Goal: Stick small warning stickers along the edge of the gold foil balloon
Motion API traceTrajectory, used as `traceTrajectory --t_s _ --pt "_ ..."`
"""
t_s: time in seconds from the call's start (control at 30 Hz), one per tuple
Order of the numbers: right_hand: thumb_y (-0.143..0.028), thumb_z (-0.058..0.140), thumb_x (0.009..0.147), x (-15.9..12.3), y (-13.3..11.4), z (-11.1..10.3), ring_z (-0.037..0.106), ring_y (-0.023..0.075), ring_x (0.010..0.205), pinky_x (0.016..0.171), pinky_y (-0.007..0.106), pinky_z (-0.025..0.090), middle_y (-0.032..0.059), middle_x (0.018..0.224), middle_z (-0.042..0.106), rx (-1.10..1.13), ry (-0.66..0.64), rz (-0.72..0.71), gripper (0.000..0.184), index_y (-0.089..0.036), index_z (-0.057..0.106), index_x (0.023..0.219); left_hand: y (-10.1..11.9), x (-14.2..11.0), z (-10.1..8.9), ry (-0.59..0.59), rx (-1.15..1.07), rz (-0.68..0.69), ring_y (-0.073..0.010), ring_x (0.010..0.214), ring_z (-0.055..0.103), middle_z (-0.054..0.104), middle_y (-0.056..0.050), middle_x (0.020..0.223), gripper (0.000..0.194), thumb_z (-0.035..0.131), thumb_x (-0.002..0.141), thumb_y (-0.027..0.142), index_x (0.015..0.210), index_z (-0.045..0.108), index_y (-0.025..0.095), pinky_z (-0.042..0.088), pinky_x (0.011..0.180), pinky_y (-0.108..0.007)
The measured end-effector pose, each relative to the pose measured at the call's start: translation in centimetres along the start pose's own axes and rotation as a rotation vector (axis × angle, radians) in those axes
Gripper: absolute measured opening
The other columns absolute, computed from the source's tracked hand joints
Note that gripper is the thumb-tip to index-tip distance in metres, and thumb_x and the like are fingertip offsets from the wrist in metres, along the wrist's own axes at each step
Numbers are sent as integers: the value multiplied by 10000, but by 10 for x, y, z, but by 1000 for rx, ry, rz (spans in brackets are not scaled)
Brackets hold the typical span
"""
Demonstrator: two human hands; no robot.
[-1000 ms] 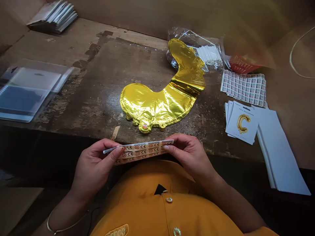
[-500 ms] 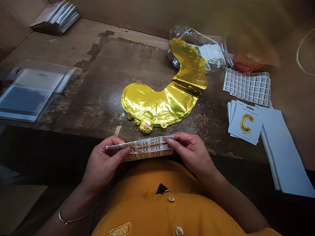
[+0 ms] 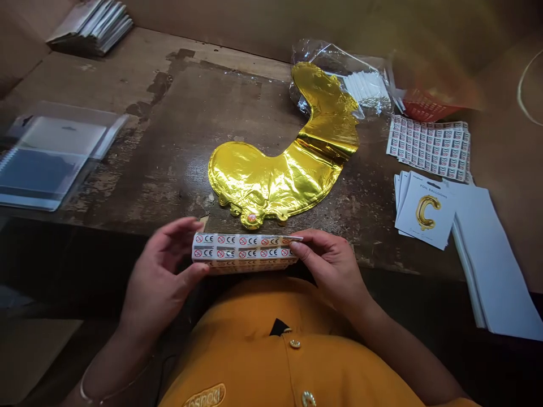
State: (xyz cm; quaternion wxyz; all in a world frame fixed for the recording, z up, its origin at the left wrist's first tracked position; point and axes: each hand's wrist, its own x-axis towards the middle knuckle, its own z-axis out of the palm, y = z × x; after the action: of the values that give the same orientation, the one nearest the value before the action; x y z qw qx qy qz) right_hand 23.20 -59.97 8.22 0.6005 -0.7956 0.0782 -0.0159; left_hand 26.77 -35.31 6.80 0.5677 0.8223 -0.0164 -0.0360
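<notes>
A sheet of CE stickers [image 3: 244, 249], curled over with its printed rows facing me, is held in front of my body at the table's near edge. My right hand [image 3: 328, 263] pinches its right end between thumb and fingers. At the other end, my left hand [image 3: 165, 263] has its thumb and fingers spread apart, the thumb tip close to the sheet's lower left corner; whether it touches I cannot tell. Just beyond the sheet, a gold foil balloon [image 3: 275, 175] lies flat and curved on the table, with a small round sticker on its near tab.
On the right are foil balloon cards [image 3: 426, 212], long white paper strips [image 3: 496, 254], another sticker sheet stack [image 3: 429, 148] and a red basket [image 3: 430, 106]. A clear bag of white sticks [image 3: 367, 90] lies behind the balloon. Clear plastic sleeves [image 3: 55, 155] and a packet stack [image 3: 91, 28] occupy the left.
My left hand has let go of the sheet's left end and moved left, its fingers opening. The sheet's left end has swung round to show more of its face. My right hand keeps its pinch.
</notes>
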Motion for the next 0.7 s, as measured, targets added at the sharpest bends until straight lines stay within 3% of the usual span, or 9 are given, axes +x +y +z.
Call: traceTrajectory --t_s 0.1,0.17,0.23,0.33,0.4,0.5,0.7 --pt "-222 646 826 0 -3 2 671 146 734 659 238 524 16 807 738 6 -27 -3 87 -198 728 844 22 -1 -3 100 325 211 -294 1303 465 557 -9 1361 679 773 698 476 1305 526 294 308 1148 -418" --pt "-220 642 830 -1 -5 4 676 153 744 676 249 529 21 821 740 -5 -61 -19 92 -203 729 852 38 2 -2 -15 553 397 -305 1263 505 629 -35 1277 587 739 748 463 1271 566 259 196 1176 -491" --pt "-220 640 829 -1 -7 6 680 161 747 695 263 534 25 823 742 -30 -95 -41 92 -206 729 851 49 11 1 -204 661 524 -286 1125 607 703 -55 1141 470 661 822 470 1220 603 228 205 1144 -535" --pt "-223 636 828 -1 -8 9 679 167 731 702 276 538 26 802 740 -68 -129 -73 94 -208 728 841 58 29 6 -491 618 497 -208 893 679 748 -1 974 270 621 865 401 1082 673 250 298 1081 -472" --pt "-223 628 833 -2 -9 9 676 165 723 695 276 537 27 799 739 -78 -135 -84 99 -205 725 842 60 37 9 -613 577 420 -164 768 665 742 39 857 148 616 865 348 950 705 265 417 920 -366" --pt "-232 616 848 -3 -8 10 670 159 715 677 264 529 29 799 737 -88 -140 -69 109 -198 719 845 63 42 11 -670 560 344 -142 679 612 695 43 737 142 582 872 309 809 690 242 398 634 -267" --pt "-233 611 857 -5 -8 12 664 148 716 658 240 510 20 796 731 -93 -154 -75 110 -194 713 848 62 37 14 -682 510 251 -145 729 627 712 33 810 194 598 862 408 918 686 245 376 632 -245"
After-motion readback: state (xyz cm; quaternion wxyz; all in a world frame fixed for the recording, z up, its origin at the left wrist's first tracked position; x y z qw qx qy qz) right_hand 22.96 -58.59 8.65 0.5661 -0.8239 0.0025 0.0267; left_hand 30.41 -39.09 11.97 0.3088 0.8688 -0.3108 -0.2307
